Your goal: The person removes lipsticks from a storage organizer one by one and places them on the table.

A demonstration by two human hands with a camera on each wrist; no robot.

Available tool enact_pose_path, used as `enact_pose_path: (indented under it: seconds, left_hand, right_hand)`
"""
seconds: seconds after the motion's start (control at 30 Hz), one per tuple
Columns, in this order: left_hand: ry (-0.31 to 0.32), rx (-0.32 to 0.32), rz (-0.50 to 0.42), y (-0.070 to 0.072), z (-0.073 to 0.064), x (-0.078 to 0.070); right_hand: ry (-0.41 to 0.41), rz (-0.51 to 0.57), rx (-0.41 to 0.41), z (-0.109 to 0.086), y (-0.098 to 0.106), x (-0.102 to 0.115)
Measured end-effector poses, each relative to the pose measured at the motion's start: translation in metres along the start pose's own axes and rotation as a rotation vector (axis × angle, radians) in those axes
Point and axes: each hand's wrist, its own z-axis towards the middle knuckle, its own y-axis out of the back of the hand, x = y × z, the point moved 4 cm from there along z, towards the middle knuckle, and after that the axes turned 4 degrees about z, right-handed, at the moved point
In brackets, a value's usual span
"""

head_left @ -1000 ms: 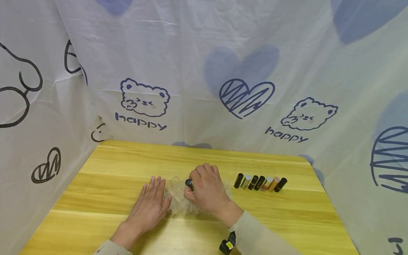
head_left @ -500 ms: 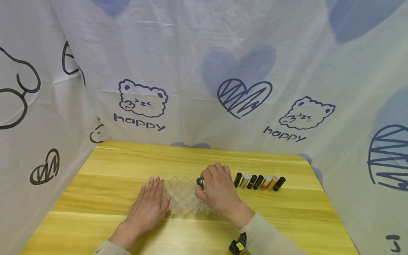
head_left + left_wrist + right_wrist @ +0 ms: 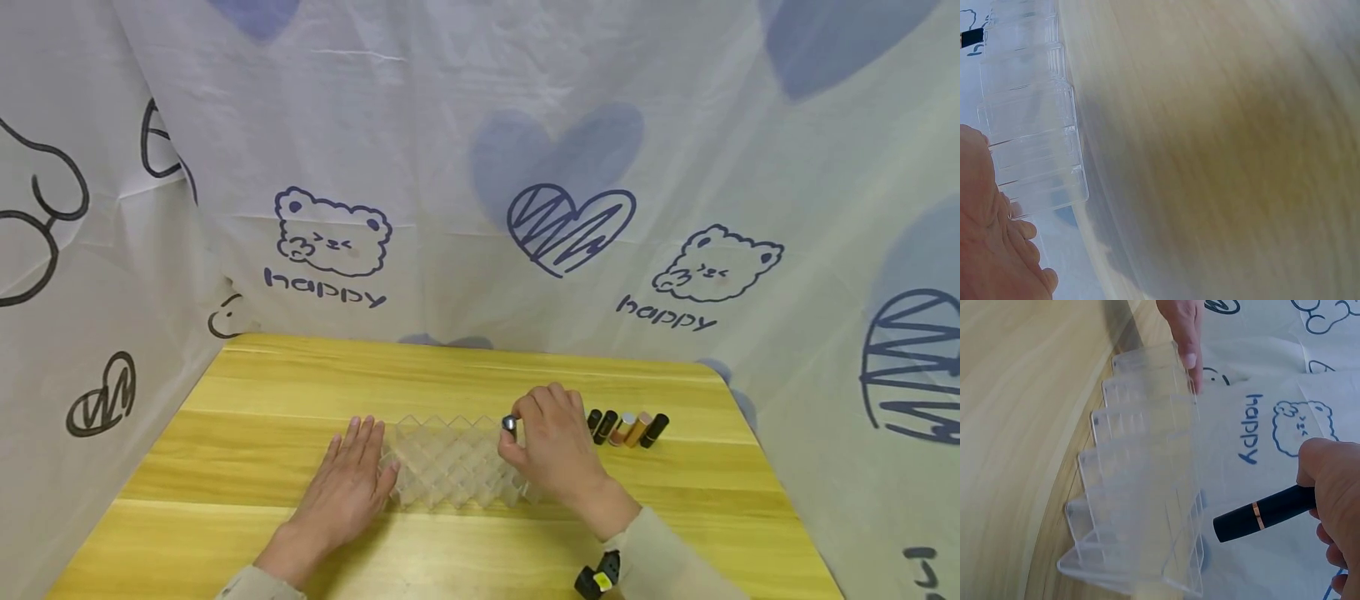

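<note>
A clear plastic lipstick organizer (image 3: 450, 462) with diamond-shaped compartments stands on the table. My left hand (image 3: 345, 492) lies at its left end, fingers straight, the thumb at its side wall. That hand (image 3: 994, 231) also shows in the left wrist view beside the clear walls (image 3: 1032, 112). Over the organizer's right end, my right hand (image 3: 558, 446) pinches a black lipstick (image 3: 509, 425) between thumb and fingers. In the right wrist view the lipstick (image 3: 1263, 514) has a rose-gold band, and its free end is above the compartments (image 3: 1141, 487). No lipstick shows in the compartments in view.
Right of my right hand, several lipsticks stand in a row, among them a black one (image 3: 655, 431), an orange-gold one (image 3: 637, 429) and a silver-topped one (image 3: 622, 429). Printed white cloth (image 3: 450, 250) hangs behind the wooden table (image 3: 300, 375).
My right hand has moved right along the organizer with the lipstick, uncovering more compartments and now hiding the left end of the lipstick row. My left hand stays in place.
</note>
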Motion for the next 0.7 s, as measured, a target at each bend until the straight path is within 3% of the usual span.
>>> enact_pose_path:
  seconds: [0.43,0.7]
  left_hand:
    - [-0.009,0.0,0.011,0.0,0.001,0.0]
    - [-0.005,0.007,0.011,0.001,0.001,-0.001]
  right_hand:
    - [-0.101,-0.01,0.024,-0.02,0.022,-0.034]
    - [-0.112,-0.025,-0.051,-0.04,0.036,-0.059]
